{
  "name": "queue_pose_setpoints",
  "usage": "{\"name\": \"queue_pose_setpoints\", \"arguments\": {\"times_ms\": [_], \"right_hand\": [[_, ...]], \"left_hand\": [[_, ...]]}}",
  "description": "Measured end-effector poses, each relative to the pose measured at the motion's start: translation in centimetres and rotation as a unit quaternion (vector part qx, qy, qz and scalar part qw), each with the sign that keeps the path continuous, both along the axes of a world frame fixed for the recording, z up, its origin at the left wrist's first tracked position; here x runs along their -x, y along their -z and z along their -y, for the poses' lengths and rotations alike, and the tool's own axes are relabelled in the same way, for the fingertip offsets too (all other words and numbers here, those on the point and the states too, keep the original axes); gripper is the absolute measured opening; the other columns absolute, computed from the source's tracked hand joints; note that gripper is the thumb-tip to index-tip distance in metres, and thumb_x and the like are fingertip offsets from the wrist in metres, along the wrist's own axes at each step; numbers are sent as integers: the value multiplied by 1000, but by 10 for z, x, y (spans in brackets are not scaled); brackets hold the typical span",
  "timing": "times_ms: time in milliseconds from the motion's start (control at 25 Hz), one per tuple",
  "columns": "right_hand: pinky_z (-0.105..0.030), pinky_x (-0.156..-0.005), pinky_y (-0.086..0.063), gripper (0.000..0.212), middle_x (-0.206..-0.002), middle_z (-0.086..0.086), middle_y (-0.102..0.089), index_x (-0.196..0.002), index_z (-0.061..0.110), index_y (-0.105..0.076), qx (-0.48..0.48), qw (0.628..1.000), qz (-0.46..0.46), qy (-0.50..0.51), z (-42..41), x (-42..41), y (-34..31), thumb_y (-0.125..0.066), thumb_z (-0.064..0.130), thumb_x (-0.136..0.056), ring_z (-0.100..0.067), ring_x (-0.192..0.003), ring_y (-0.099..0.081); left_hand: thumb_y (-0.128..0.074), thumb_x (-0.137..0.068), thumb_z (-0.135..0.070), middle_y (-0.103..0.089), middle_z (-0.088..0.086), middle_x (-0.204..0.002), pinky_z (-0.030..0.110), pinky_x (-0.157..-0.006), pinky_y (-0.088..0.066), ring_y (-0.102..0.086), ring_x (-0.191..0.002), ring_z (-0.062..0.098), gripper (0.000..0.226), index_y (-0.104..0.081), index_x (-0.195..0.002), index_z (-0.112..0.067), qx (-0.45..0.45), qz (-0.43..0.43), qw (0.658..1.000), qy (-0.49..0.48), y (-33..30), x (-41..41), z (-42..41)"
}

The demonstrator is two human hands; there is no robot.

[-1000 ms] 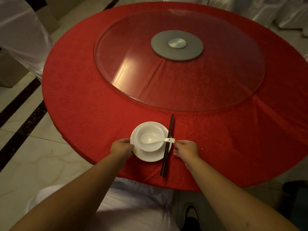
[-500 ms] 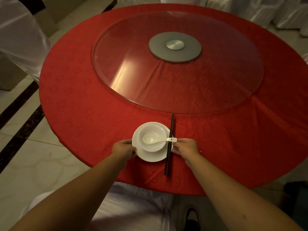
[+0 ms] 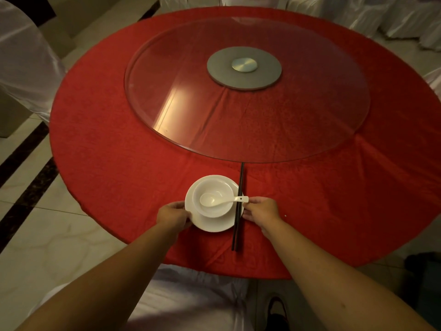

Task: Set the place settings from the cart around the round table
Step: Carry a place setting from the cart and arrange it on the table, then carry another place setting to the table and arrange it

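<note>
A white-draped chair [image 3: 26,56] stands far out past the left fingers, off the table's left edge. The left hand [image 3: 174,217] sits at the near-left rim of the plate [image 3: 214,223], fingers curled against that rim and gripping it; the fingertips themselves are tucked from sight. Between the two sets of fingers lies the plate on the red table [image 3: 107,151], near its front edge. The bowl [image 3: 213,199] stands on the plate, set toward its far side. The spoon [image 3: 220,201] lies in the bowl, scoop toward the left fingers, handle reaching over the bowl's rim to just beside the right fingers. The chopsticks [image 3: 238,211] lie as a dark pair along the plate's right edge, partly over it, running from beyond the fingers back toward the person. The right hand [image 3: 261,210] has its fingers bent at the plate's right rim, touching the chopsticks; whether they pinch the sticks or the rim I cannot tell. Beyond both hands lies the glass turntable [image 3: 310,115], with a grey hub [image 3: 244,68] at its centre
</note>
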State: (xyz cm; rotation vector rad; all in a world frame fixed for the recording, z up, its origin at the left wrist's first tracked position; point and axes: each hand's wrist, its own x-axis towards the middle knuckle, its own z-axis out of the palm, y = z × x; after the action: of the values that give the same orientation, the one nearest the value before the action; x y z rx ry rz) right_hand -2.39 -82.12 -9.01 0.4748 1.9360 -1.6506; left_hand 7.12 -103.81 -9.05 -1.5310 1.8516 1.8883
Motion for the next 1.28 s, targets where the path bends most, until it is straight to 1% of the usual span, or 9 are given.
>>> {"name": "queue_pose_setpoints", "arguments": {"times_ms": [160, 280, 360, 520, 680, 840, 1000, 1120, 1280], "right_hand": [[-27, -64, -57, 16, -81, -6, -68, -104, 10, -68, -26, 999, -6, -38, -12, -6, -11, -61, 0, -94, -14, -68, -62], [-26, -57, -51, 19, -78, -9, -63, -108, 5, -68, -64, 996, -36, -46, -32, -14, -22, -61, 0, -92, -13, -61, -58], [-28, -54, -49, 16, -74, -9, -62, -105, 3, -70, -91, 991, -71, -62, -52, -22, -32, -64, 2, -90, -14, -60, -57], [-27, -66, -49, 9, -76, 3, -68, -94, 16, -75, -182, 963, -171, -98, -112, -36, -59, -73, 20, -86, -12, -71, -64], [-13, -66, -47, 7, -75, 15, -69, -85, 32, -69, -253, 936, -232, -75, -200, -53, -97, -71, 38, -82, 3, -73, -64], [-24, -72, -56, 20, -88, 14, -68, -96, 31, -68, -308, 919, -246, -4, -313, -70, -131, -69, 45, -83, 0, -78, -64], [-15, -67, -46, 30, -97, 20, -59, -113, 37, -60, -375, 892, -242, 66, -453, -96, -162, -65, 50, -86, 1, -84, -59], [-22, -72, -50, 31, -99, 18, -58, -115, 34, -61, -406, 874, -229, 139, -562, -125, -187, -66, 48, -88, -2, -87, -58], [-23, -73, -51, 26, -97, 15, -62, -110, 32, -65, -418, 851, -193, 252, -678, -166, -212, -69, 44, -87, -3, -87, -61]], "left_hand": [[-57, -92, -5, -71, 17, -102, 48, -77, -63, -70, -90, 36, 31, -66, -122, -4, 109, 42, 982, 149, -10, 3, 7], [-64, -94, -20, -72, 23, -109, 43, -77, -56, -70, -93, 39, 33, -67, -120, 1, 217, 74, 924, 305, -27, 6, 12], [-68, -93, -29, -73, 17, -115, 34, -77, -52, -69, -92, 29, 40, -68, -123, -3, 298, 79, 876, 370, -42, 5, 9], [-71, -90, -37, -77, -2, -97, 28, -67, -45, -66, -79, 12, 22, -76, -104, -21, 355, -17, 829, 432, -91, 12, -47], [-74, -89, -33, -76, -7, -92, 29, -78, -53, -71, -85, 11, 15, -75, -100, -24, 351, -146, 757, 532, -136, 45, -161], [-70, -91, -36, -73, -8, -98, 25, -77, -47, -68, -89, 11, 19, -74, -105, -24, 376, -230, 652, 617, -167, 84, -291], [-73, -88, -36, -68, -12, -92, 22, -72, -40, -67, -86, 11, 15, -74, -99, -26, 379, -302, 580, 655, -193, 107, -445], [-77, -84, -36, -72, -10, -87, 27, -72, -49, -68, -81, 11, 12, -74, -91, -26, 356, -340, 529, 691, -209, 112, -573], [-71, -88, -40, -73, -8, -93, 30, -77, -55, -69, -84, 11, 18, -75, -98, -25, 324, -364, 463, 740, -224, 106, -725]]}}
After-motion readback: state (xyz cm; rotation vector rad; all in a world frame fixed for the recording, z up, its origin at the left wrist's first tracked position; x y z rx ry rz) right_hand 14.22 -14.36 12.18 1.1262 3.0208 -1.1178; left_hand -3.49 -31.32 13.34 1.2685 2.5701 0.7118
